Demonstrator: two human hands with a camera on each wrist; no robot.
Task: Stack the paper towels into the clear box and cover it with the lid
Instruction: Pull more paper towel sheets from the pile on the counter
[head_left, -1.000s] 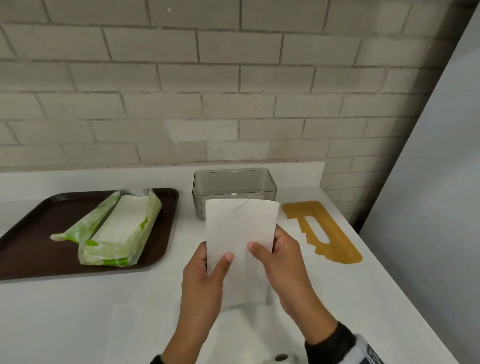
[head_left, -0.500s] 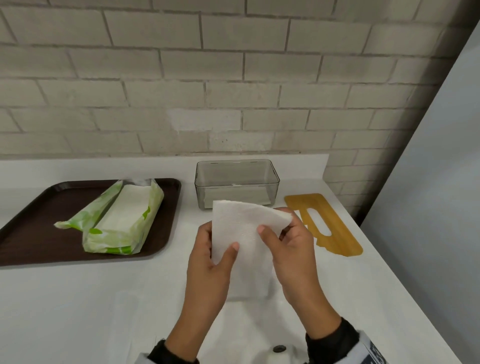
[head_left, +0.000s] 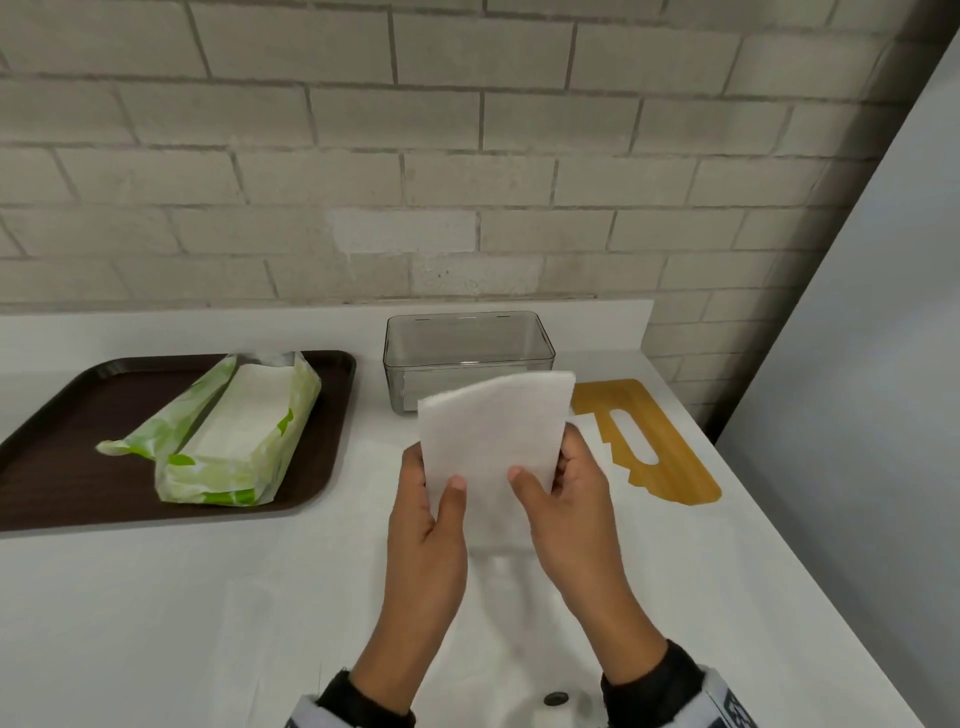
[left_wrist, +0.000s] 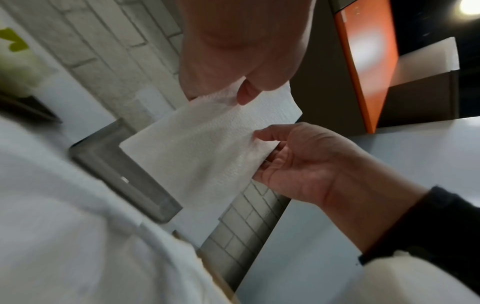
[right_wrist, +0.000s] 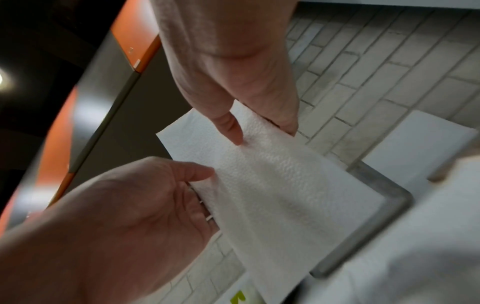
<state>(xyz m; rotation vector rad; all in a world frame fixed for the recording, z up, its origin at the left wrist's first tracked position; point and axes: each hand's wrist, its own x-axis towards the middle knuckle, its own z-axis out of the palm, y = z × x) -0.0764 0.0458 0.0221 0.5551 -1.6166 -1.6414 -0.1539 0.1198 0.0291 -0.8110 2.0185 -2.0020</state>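
Both hands hold one white paper towel (head_left: 493, 441) upright above the counter, just in front of the clear box (head_left: 467, 343). My left hand (head_left: 441, 488) pinches its lower left edge, thumb on the near face. My right hand (head_left: 540, 475) pinches the lower right edge, fingers behind. The sheet bows slightly at its top. In the left wrist view the paper towel (left_wrist: 207, 148) spans between my left hand (left_wrist: 241, 90) and right hand (left_wrist: 265, 148). The yellow wooden lid (head_left: 649, 441) lies flat to the right of the box.
A brown tray (head_left: 52, 467) on the left carries an opened green-and-white pack of paper towels (head_left: 234, 431). A brick wall runs behind the white counter (head_left: 208, 597). A grey panel closes off the right side, and the counter's edge runs diagonally there.
The towel went from flat to having its top right corner bent by my right fingers, and now stands bowed. Both hands have carried it a little nearer the box.
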